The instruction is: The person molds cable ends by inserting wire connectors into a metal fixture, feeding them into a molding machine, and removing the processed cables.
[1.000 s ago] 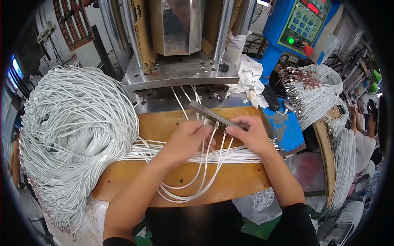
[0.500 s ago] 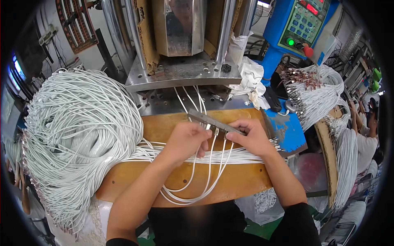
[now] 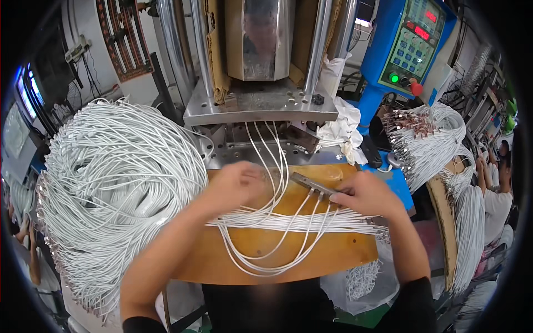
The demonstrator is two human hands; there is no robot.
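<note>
My right hand [image 3: 367, 195] grips the right end of a narrow grey metal bar [image 3: 308, 182], thumb on the near side. Several white cables [image 3: 300, 212] have their ends at the bar's near edge and loop down toward me, then back to the left. My left hand [image 3: 237, 187] is apart from the bar, over the left part of the brown work board [image 3: 222, 266]. Motion smears its fingers, so whether it holds anything is hidden. More white cables [image 3: 260, 145] run from beneath the machine's steel plate toward the board, just right of my left hand.
A large coil of white cables [image 3: 122, 166] lies at left, its strands crossing the board. A press with a steel plate [image 3: 261, 112] stands ahead. At right are a blue control box [image 3: 408, 47], crumpled white cloth [image 3: 341, 125] and hanging cable bundles [image 3: 427, 133]. A person [image 3: 497, 205] is beyond.
My left hand has left the bar and moved to the left. My right hand has carried the bar right and slightly nearer. The view has shifted a little.
</note>
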